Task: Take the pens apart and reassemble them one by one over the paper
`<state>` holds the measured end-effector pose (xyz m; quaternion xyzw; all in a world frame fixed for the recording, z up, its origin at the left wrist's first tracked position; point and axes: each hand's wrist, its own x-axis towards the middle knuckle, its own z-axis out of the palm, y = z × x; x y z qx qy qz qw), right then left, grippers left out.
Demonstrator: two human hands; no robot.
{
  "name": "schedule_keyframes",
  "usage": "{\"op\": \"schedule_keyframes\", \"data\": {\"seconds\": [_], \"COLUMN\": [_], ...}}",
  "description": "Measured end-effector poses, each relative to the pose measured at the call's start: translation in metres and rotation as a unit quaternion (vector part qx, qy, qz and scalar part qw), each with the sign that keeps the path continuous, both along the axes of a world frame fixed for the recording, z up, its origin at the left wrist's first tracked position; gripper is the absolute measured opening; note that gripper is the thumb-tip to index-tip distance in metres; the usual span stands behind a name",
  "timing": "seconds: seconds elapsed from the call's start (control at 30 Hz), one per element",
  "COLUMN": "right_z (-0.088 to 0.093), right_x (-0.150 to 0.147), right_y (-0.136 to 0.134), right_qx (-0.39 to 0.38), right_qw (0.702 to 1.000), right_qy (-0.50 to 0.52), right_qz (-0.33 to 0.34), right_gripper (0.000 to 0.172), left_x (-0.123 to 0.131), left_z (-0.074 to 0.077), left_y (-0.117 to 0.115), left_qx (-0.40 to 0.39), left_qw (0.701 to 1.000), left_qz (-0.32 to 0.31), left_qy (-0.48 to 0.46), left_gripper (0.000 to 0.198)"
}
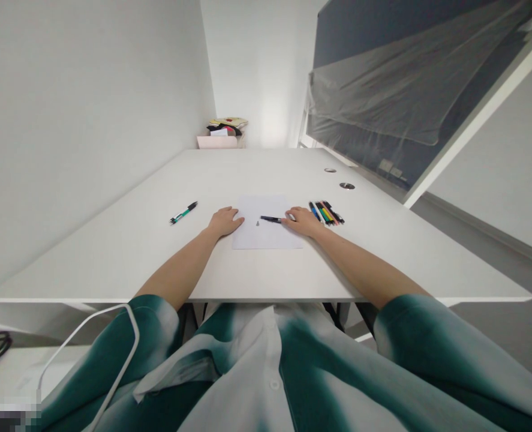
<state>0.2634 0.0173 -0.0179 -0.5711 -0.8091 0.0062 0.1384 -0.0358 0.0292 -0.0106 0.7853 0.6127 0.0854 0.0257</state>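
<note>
Paper (268,237), a single white sheet, is laid flat on a white table (113,252), between the two hands. The left hand (224,222) is held open and palm-down, with its fingertips resting on the sheet's left edge; nothing is held by it. The right hand (302,222) is closed to a narrow shape, its fingers (290,216) drawn in around the rear end of a black pen (270,219). The pen is held over the sheet with its tip pointed left (how firmly it is gripped cannot be told from this view). A small grey triangular mark (257,223) is seen on the sheet, just beyond the pen's tip.

A row of coloured markers (326,213) is lined up just right of the right hand, off the sheet. A green-and-black pen (183,212) is placed on the table, well to the left of the left hand. Two round metal grommets (346,186) are set into the tabletop farther off, and a pink box (217,142) topped with assorted items is seen beyond the far edge.
</note>
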Motion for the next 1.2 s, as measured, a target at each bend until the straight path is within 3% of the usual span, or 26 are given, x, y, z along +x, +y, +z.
{"op": "schedule_keyframes", "data": {"seconds": [1.2], "right_z": [0.0001], "right_x": [0.0017], "right_y": [0.0024], "right_qx": [-0.018], "right_qw": [1.0], "right_qy": [0.003], "right_qz": [0.0], "right_gripper": [0.048], "left_x": [0.0035], "left_z": [0.0055], "left_y": [-0.0043], "left_qx": [-0.004], "left_qw": [1.0], "left_qz": [0.013], "left_qy": [0.025], "left_gripper": [0.06]}}
